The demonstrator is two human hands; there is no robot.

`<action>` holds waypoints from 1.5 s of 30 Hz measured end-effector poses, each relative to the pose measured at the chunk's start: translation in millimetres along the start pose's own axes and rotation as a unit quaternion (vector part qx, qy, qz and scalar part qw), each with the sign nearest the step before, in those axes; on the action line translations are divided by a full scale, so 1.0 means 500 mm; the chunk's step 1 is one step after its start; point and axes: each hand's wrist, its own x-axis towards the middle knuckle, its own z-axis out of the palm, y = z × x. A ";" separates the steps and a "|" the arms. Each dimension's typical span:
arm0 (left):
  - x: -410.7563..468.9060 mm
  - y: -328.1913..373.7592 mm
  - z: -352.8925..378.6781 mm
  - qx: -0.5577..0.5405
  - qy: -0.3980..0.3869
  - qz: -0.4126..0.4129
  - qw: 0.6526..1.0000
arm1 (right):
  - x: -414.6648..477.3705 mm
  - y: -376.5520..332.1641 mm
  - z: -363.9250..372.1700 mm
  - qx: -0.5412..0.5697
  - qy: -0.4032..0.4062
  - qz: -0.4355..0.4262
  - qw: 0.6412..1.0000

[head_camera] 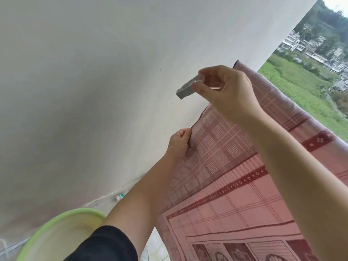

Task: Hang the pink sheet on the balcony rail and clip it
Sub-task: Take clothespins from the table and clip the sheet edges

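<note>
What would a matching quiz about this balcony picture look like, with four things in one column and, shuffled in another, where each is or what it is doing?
Things:
1. left hand
2. right hand
3. green basin
4. pink sheet

Places or states:
A. hangs draped beside the white wall
B. pinches the cloth's side edge
C. sits at the lower left of the view
D. holds a grey clothes peg in the air

Right pairs: 1-B, 2-D, 3-C, 4-A
</note>
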 end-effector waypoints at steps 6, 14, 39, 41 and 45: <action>-0.003 0.008 -0.004 -0.034 -0.032 -0.015 0.999 | 0.126 -0.002 0.038 -0.222 -0.163 -0.004 0.961; -0.005 0.001 -0.016 -0.071 -0.052 -0.011 0.996 | 0.178 0.045 0.081 -0.343 -0.319 0.034 0.883; -0.001 0.002 -0.020 -0.035 -0.031 -0.020 0.999 | 0.201 0.056 0.114 -0.366 -0.388 0.016 0.845; -0.001 0.003 -0.020 -0.029 -0.032 -0.022 0.999 | 0.196 0.055 0.108 -0.345 -0.412 0.036 0.843; 0.003 0.004 -0.020 -0.016 -0.035 -0.025 0.999 | 0.192 0.060 0.112 -0.284 -0.374 0.057 0.881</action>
